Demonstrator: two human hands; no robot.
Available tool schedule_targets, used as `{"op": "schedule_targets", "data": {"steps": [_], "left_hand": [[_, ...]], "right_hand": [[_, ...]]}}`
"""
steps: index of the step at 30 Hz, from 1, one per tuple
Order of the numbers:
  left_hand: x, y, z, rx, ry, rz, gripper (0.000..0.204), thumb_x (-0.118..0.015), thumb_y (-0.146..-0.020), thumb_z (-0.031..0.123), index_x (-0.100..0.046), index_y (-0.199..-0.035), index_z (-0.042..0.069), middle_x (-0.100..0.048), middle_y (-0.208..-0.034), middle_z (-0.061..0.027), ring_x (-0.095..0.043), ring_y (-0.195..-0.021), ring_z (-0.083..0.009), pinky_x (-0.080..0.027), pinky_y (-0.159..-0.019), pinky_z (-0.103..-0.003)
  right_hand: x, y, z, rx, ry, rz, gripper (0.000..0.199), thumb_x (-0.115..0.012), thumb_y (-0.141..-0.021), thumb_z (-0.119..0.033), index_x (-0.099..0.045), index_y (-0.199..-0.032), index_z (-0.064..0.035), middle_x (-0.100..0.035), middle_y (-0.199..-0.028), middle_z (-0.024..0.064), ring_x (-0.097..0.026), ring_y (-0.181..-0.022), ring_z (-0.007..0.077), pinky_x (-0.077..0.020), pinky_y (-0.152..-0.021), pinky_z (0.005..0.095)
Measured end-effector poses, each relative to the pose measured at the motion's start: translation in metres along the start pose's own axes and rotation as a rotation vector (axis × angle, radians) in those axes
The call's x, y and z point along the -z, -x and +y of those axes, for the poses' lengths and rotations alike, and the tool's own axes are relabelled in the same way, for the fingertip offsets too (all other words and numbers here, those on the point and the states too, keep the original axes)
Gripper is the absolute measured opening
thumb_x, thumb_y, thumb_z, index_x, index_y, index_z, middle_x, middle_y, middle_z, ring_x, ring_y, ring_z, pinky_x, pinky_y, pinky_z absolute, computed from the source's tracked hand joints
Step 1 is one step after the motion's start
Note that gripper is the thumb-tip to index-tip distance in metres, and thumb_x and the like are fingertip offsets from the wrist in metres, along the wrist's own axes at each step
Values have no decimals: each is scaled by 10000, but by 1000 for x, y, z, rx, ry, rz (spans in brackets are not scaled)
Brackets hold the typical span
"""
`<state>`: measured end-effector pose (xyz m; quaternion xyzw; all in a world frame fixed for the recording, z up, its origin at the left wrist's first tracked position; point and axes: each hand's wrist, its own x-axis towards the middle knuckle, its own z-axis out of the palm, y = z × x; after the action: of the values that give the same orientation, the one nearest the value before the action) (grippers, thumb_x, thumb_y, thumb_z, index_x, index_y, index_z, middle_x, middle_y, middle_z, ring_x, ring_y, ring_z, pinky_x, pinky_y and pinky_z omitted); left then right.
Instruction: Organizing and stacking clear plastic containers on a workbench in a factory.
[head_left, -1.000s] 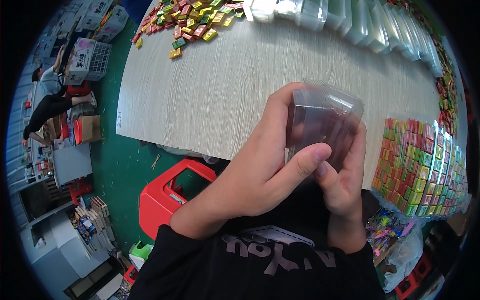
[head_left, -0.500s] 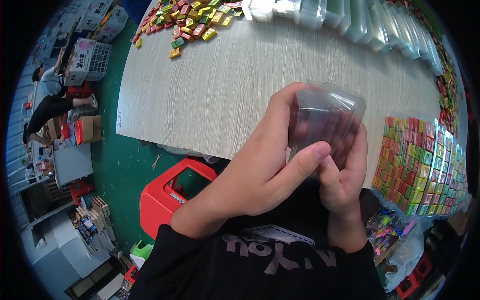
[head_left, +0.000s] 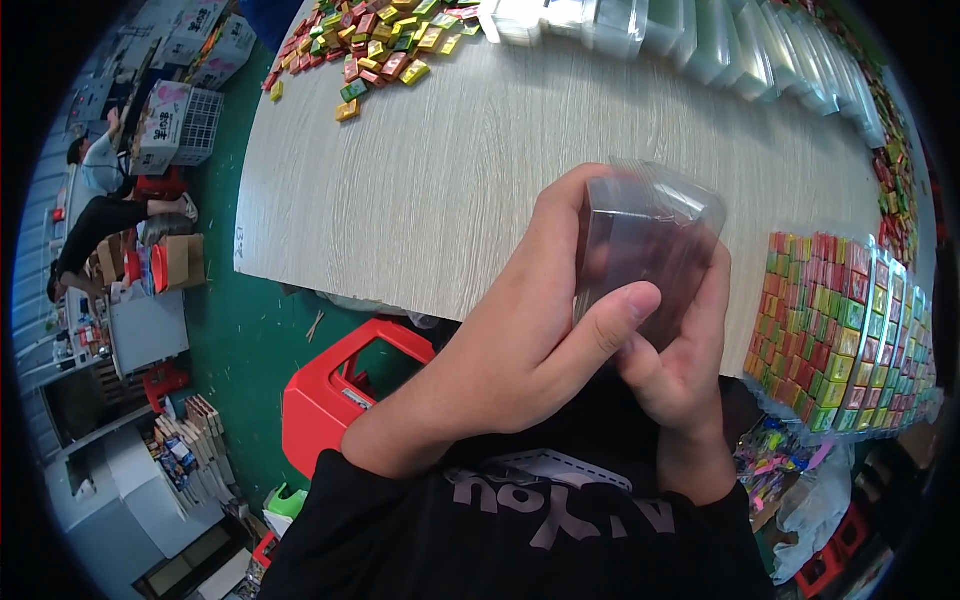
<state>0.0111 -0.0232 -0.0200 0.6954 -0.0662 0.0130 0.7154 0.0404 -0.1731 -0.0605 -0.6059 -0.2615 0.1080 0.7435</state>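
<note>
Both hands hold a clear plastic box (head_left: 650, 240) up over the near edge of the pale wooden table (head_left: 480, 170): the left hand (head_left: 520, 340) wraps around its left side with the thumb pressed across the front, and the right hand (head_left: 680, 360) grips its lower right corner. Just right of the right hand lies a tight block of small colourful packets (head_left: 850, 340). Well beyond the hands a loose heap of packets (head_left: 380, 40) and a row of clear boxes (head_left: 700, 40) line the far edge, and a red stool (head_left: 330, 400) stands below the left forearm.

both hands raised, left (head_left: 520, 330) wrapped over, right (head_left: 680, 360) pinching
</note>
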Motion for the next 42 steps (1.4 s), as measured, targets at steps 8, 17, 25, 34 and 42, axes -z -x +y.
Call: {"op": "schedule_targets", "data": {"steps": [8,17,25,34,42], "left_hand": [[2,0,2,26,95,-30,630,-560,-919,185,-184,-1354,-73,-421,-1249,-200,-483,-1169,-255,-381,-995,-357],[2,1,3,55,119,-42,629,-539,-940,217,-170,-1363,-66,-414,-1250,-189,-467,-1176,-233,-374,-997,-346],[3,1,4,41,46,-68,581,-486,-958,196,-174,-1366,-76,-410,-1247,-173,-457,-1170,-227,-361,-997,-333],[1,3,5,55,26,9,548,-467,-930,122,-206,-1369,-74,-423,-1267,-162,-454,-1161,-204,-352,-999,-330],[2,0,-2,133,-54,145,547,-544,-831,44,-304,-1321,7,-530,-1091,-101,-543,-974,-148,-457,-845,-303]], "right_hand": [[-3,1,-5,-63,-168,35,675,-641,-813,-84,-248,-1349,37,-493,-1223,171,-515,-1124,220,-418,-945,342],[-2,3,-2,-69,-34,64,625,-593,-829,-73,-265,-1347,50,-517,-1198,175,-536,-1105,233,-422,-940,346],[-2,2,-3,-21,109,40,616,-589,-812,-69,-303,-1339,71,-538,-1172,186,-578,-1042,234,-452,-899,329],[4,-1,-10,42,271,16,568,-571,-816,-90,-345,-1311,76,-571,-1103,199,-613,-976,256,-477,-855,325],[1,1,-5,8,172,13,581,-603,-812,-128,-356,-1304,60,-570,-1097,214,-631,-963,304,-499,-802,352]]}}
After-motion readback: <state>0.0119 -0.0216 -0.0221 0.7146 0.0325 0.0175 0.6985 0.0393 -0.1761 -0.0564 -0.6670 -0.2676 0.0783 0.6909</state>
